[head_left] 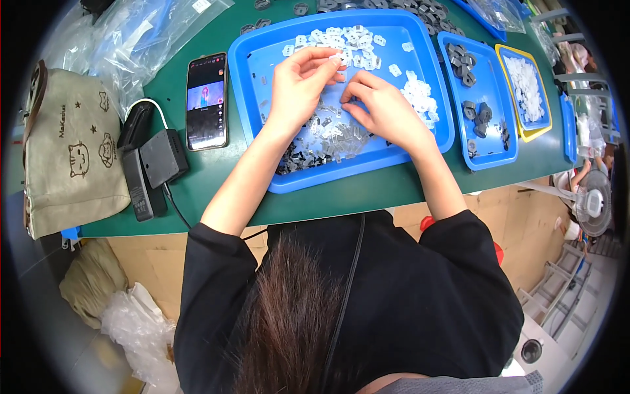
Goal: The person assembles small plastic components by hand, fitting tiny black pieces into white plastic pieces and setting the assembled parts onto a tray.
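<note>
Both of my hands are over a large blue tray (240,88) on the green table. My left hand (302,85) is closed in a pinch, with a small white plastic part (340,59) at its fingertips. Close to its right, my right hand (388,110) has its fingers curled together; what they hold, if anything, is hidden. White plastic parts (357,39) lie heaped at the tray's far side, with another white heap (420,97) at its right. Small clear-grey pieces (338,134) spread below my hands, and darker bits (298,159) gather at the near left.
Left of the tray are a phone (206,98), black power adapters (164,157), a cloth bag (79,151) and clear plastic bags (151,49). Rightward stand a smaller blue tray (489,157) of dark parts and a yellow-rimmed tray (529,135) of white pieces. Grey parts (430,13) lie behind.
</note>
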`<state>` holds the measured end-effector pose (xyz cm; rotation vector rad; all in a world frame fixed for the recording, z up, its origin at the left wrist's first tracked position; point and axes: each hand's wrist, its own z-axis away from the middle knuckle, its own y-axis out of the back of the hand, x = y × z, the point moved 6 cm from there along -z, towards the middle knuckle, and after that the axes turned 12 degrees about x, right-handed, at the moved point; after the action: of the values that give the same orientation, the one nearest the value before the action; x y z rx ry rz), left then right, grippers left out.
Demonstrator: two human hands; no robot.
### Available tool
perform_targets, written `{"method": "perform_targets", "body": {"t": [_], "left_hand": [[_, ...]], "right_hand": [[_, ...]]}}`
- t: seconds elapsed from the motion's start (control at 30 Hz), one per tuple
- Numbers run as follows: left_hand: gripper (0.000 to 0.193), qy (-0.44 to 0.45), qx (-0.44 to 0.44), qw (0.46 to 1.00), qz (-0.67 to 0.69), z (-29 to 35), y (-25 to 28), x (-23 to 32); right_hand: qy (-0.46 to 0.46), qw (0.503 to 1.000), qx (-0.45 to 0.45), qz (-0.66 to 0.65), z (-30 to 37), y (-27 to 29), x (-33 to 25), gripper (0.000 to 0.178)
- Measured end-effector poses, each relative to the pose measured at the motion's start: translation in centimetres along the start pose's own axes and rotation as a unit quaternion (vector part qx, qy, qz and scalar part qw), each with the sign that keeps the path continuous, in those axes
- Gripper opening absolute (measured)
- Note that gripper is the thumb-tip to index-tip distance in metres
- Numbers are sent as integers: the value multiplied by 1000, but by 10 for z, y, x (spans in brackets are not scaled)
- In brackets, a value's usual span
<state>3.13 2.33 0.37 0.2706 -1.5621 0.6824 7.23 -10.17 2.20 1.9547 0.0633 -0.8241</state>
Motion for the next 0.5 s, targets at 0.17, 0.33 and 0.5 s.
{"method": "perform_targets", "body": {"t": [0.17,0.33,0.5], "left_hand": [[23,-10,-9,1000,-11,1,-4,5],[25,-18,-18,1000,-19,3,-5,2],[26,-71,-15,995,-67,8,-7,7]], "right_hand": [[-27,998,56,-11,-2,7,6,7],[-112,966,178,-148,-5,34,17,12],[-201,898,156,-359,-4,35,31,20]]}}
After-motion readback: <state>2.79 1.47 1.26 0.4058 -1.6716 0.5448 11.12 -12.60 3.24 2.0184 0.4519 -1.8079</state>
